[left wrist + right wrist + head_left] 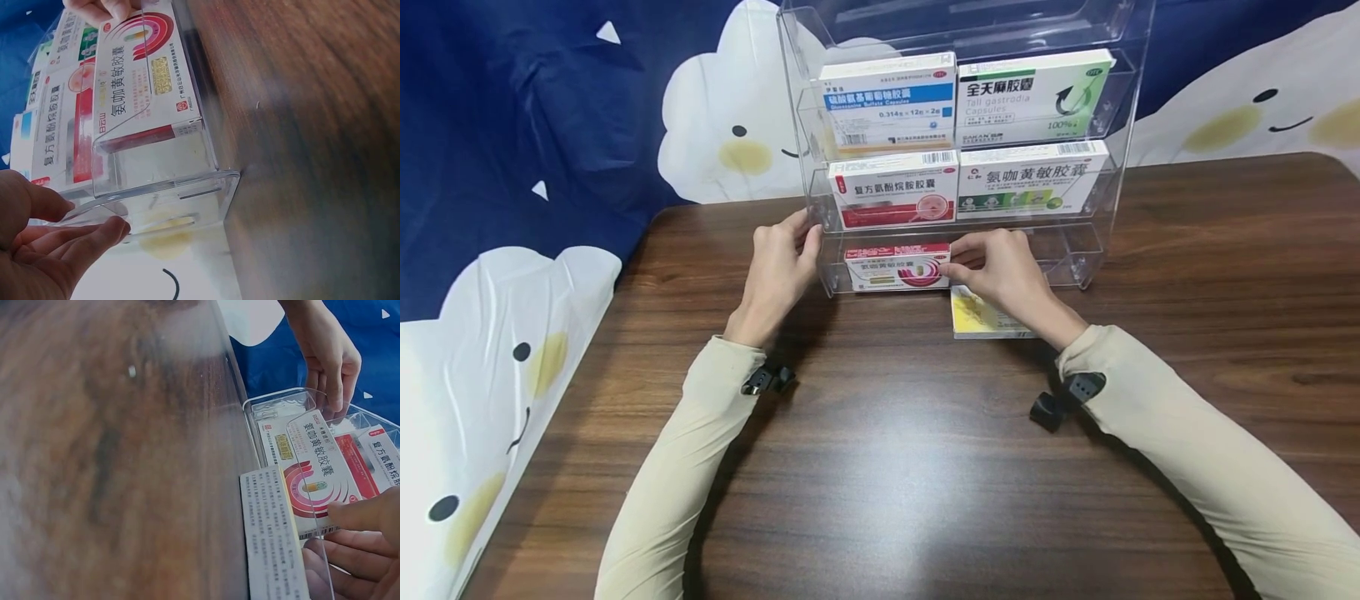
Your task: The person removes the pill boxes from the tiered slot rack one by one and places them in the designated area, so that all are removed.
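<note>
A clear acrylic display rack [1081,271] with stepped tiers stands on the table. My left hand [778,271] pinches the rack's left side panel between thumb and fingers, as the left wrist view shows at the panel's edge [169,184]. In the bottom tier sits a white medicine box [895,273] with a red top and pink rings, toward the left side. My right hand [1006,271] grips its right end, the thumb on the printed front and the fingers at the end and behind. Below that hand, a yellow-and-white medicine box [977,315] lies on the table, partly covered by it.
Higher tiers hold a blue-and-white box [887,104], a green-and-white box [1037,96], a red-and-white box [895,192] and a white box with a green band [1033,179]. A blue cloth with white clouds [722,125] hangs behind the wooden table [880,467].
</note>
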A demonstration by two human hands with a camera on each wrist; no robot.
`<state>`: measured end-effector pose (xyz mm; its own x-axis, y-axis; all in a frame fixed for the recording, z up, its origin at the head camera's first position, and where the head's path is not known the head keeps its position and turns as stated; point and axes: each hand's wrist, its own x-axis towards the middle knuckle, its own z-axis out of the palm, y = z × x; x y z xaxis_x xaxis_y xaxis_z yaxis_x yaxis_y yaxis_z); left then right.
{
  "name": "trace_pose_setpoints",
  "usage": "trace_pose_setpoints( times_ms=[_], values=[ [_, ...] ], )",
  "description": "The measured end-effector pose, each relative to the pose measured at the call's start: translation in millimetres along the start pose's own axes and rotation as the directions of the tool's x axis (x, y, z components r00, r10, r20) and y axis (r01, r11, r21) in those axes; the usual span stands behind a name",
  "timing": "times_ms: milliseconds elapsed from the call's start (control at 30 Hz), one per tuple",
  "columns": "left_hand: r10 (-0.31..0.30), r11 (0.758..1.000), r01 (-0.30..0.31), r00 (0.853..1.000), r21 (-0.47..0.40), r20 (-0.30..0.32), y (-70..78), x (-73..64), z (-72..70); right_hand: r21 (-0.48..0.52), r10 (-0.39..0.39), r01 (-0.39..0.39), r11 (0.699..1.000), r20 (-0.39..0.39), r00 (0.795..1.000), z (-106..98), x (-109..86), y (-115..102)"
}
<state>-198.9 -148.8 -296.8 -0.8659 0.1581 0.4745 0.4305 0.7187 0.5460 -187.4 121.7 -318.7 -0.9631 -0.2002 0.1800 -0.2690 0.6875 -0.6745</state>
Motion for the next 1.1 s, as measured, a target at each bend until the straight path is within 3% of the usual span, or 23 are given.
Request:
trace_pose_setpoints(
  times_ms=[467,900,1100],
  values=[
    [-0.007,1.0,0.007,1.0,-0.006,0.004,2.5,0.2,-1.9,0.092,-0.055,0.059,0.994,-0.038,0.998,0.3,-1.1,0.6],
    [-0.009,1.0,0.009,1.0,-0.003,0.005,1.1,0.0,0.2,0.106,-0.121,0.148,0.983,-0.225,0.967,1.2,-4.8,1.9],
    [-0.017,1.0,0.017,1.0,-0.012,0.007,0.9,-0.4,0.7,0.139,-0.116,0.152,0.979,-0.24,0.964,0.0,-4.5,1.6]
  ],
)
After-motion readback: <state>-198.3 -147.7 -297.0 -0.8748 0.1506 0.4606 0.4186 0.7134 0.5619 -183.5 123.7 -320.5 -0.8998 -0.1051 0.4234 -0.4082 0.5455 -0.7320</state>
